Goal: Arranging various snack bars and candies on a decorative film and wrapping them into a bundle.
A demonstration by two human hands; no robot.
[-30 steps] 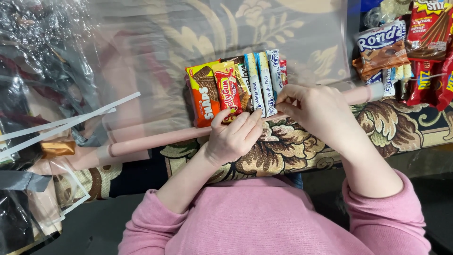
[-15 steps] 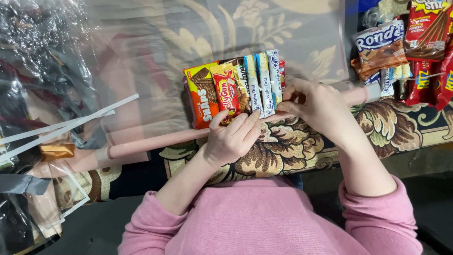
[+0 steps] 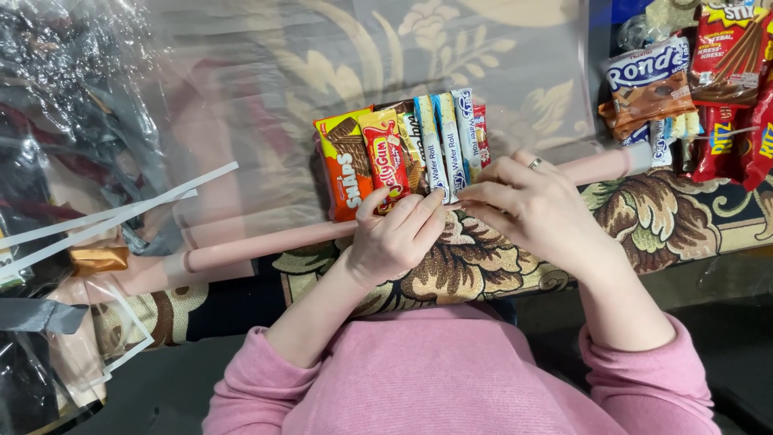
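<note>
A row of snack packs (image 3: pixel 407 153) is laid side by side under a clear plastic sheet (image 3: pixel 515 72) on the table (image 3: pixel 483 266), which is covered with a floral cloth. Six packs can be counted in the row: one orange pack (image 3: pixel 345 165) at the left end, one red and yellow pack (image 3: pixel 385 157), one brown-wrapped pack partly hidden behind it, two white and blue wafer rolls (image 3: pixel 439 145), and one red-edged pack at the right end, mostly covered.

A long pink rod (image 3: pixel 266 242) is seen lying across the table just below the row, running from the left side to the right, where its far end (image 3: pixel 604 165) shows beyond the hands.

Two hands are seen, both in pink sleeves. The left hand (image 3: pixel 394 238) is curled over the rod at the lower edge of the packs, its grip closed on the plastic and rod there. The right hand (image 3: pixel 535 213), with one ring on a finger, is pinched together just beside it; what is clamped between its fingertips cannot be told.

At the far right a heap of further snack packets (image 3: pixel 696 89) is piled; their number cannot be counted surely. At the left, crumpled clear wrap (image 3: pixel 72 121) and three white strips (image 3: pixel 121 209) are seen.
</note>
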